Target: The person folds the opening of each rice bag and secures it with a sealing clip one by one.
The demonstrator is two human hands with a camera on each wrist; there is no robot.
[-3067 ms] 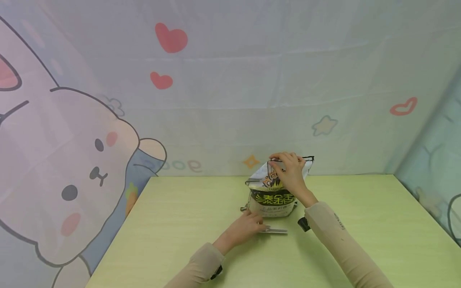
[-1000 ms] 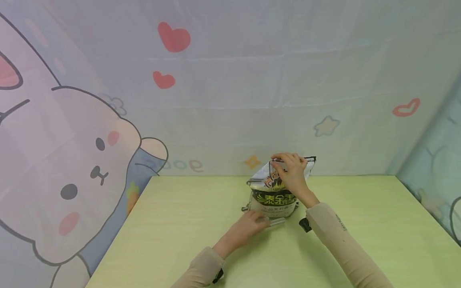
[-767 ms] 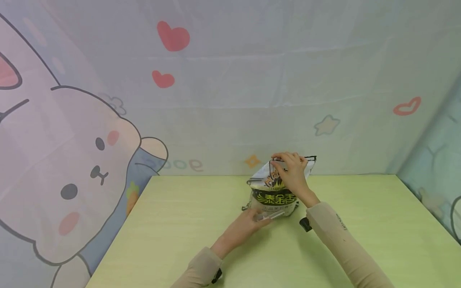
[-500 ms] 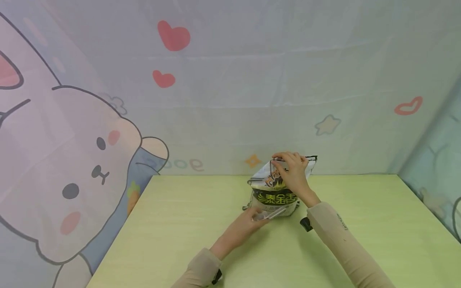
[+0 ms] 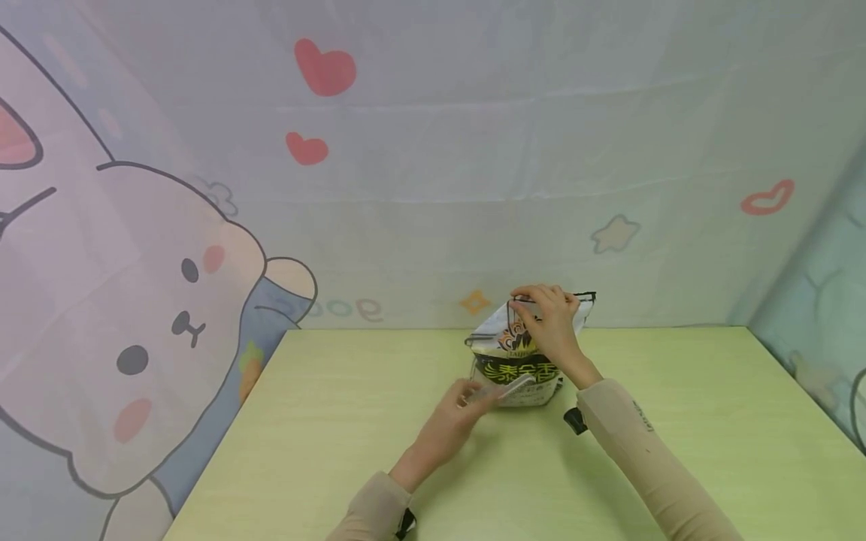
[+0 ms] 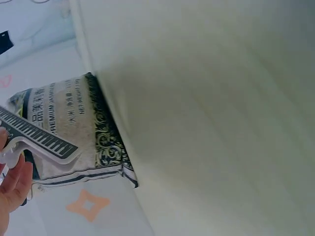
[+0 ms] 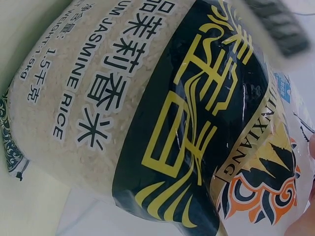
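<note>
A bag of jasmine rice (image 5: 524,396) stands on the table, its clear lower part showing grains in the right wrist view. My right hand (image 5: 551,327) pinches the top of this bag, thumb in front. My left hand (image 5: 446,421) holds a long white-and-grey bag clip (image 5: 519,385) between thumb and fingers, tilted up to the right in front of the bag. In the left wrist view the clip (image 6: 47,140) shows a dark grey ridged strip with a white rim. Its near end is hidden behind the fingers. A blurred grey ridged end (image 7: 283,29) crosses the upper right of the right wrist view.
The pale yellow-green table (image 5: 325,421) reaches back to a hanging cloth backdrop (image 5: 419,225) printed with a rabbit and hearts. Black wrist straps (image 5: 575,421) show at the cuffs. A dark cable (image 5: 855,409) lies at the right edge.
My left hand has raised the bag clip from the table in front of the bag and turned it to an upward slant. The right hand keeps its hold on the bag's top.
</note>
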